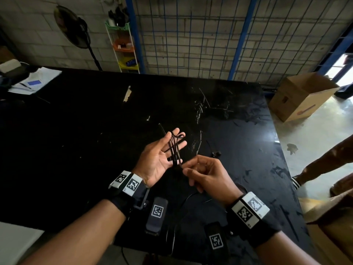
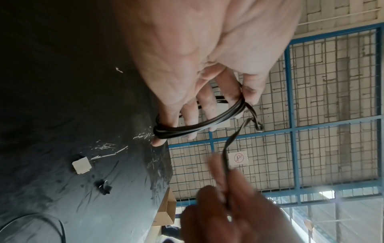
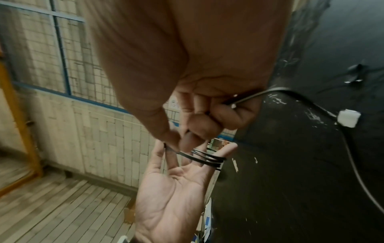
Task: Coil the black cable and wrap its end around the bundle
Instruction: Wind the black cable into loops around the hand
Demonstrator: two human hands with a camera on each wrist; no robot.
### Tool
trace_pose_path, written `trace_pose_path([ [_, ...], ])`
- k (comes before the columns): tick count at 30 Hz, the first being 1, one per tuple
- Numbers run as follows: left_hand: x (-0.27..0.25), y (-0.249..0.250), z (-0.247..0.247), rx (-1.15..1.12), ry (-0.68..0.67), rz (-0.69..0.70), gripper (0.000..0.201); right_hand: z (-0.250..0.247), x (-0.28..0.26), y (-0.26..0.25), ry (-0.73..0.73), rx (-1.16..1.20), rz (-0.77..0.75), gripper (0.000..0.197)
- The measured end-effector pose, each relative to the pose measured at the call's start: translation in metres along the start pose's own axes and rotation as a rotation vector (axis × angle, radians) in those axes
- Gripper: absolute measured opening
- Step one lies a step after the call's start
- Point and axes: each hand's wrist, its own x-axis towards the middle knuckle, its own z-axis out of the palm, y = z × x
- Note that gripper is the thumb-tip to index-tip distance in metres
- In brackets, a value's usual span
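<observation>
My left hand [image 1: 168,148] is held palm up above the black table [image 1: 95,131], fingers straight and spread. Several loops of the thin black cable [image 1: 174,148] lie wound across those fingers [image 2: 199,127], from the thumb side to the little finger. My right hand [image 1: 191,169] is just right of it and pinches one strand [image 2: 230,141] that runs off the coil between thumb and fingertips [image 3: 187,131]. From the back of that hand the rest of the cable [image 3: 353,148] trails down onto the table, past a small white block [image 3: 349,118].
Two black devices with printed markers [image 1: 157,215] [image 1: 215,240] lie at the near table edge. A small black piece [image 1: 216,153] sits right of my hands. Papers [image 1: 34,81] are at the far left. A cardboard box [image 1: 301,96] and a person's leg [image 1: 324,161] are on the right.
</observation>
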Motion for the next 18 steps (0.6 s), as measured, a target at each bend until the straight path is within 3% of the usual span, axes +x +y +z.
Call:
trace_pose_path([
  [5, -0.002, 0.002, 0.006, 0.047, -0.017, 0.022, 0.034, -0.001, 0.005, 0.005, 0.037, 0.036, 0.158, 0.012],
  [9, -0.003, 0.002, 0.009, 0.031, -0.041, -0.006, 0.032, -0.002, 0.009, 0.003, 0.089, 0.113, 0.181, 0.008],
  [15, -0.004, 0.001, 0.004, 0.087, -0.027, -0.012, 0.046, -0.004, 0.012, 0.007, 0.389, -0.167, 0.016, 0.011],
  [18, -0.005, 0.005, 0.0, 0.061, 0.004, 0.001, 0.027, -0.006, 0.007, 0.006, 0.501, -0.299, -0.136, 0.011],
])
